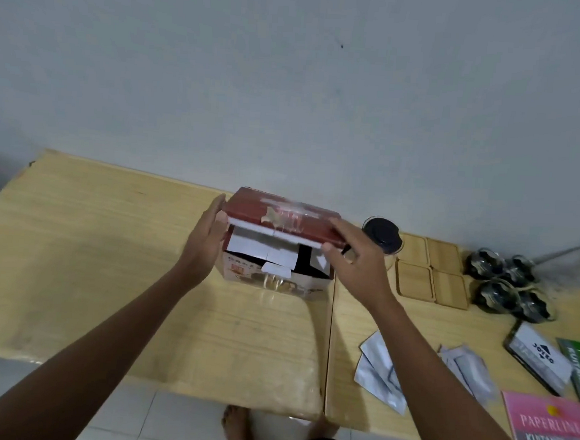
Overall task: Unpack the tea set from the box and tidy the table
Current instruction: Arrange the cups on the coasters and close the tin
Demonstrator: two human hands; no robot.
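Now gripping box [279, 253] flaps, left hand [205, 238] flat on one, right hand [354, 258] pinching another; risks tearing cardboard; could topple box.

Looks like a home room, w/ a light wood-grain table [106, 275] pushed against a bare pale painted wall [291, 82] and white floor tiles [172, 417] underfoot. Household bits sit on it: square bamboo coasters [430, 272], dark glass cups [507, 286], a pink receipt pad [550, 428].

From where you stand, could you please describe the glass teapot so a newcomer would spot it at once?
On the right-hand wooden table, look just right of the red-lidded box. The teapot stands at the wall edge, left of four square wooden coasters: the only clear vessel with a round black lid.
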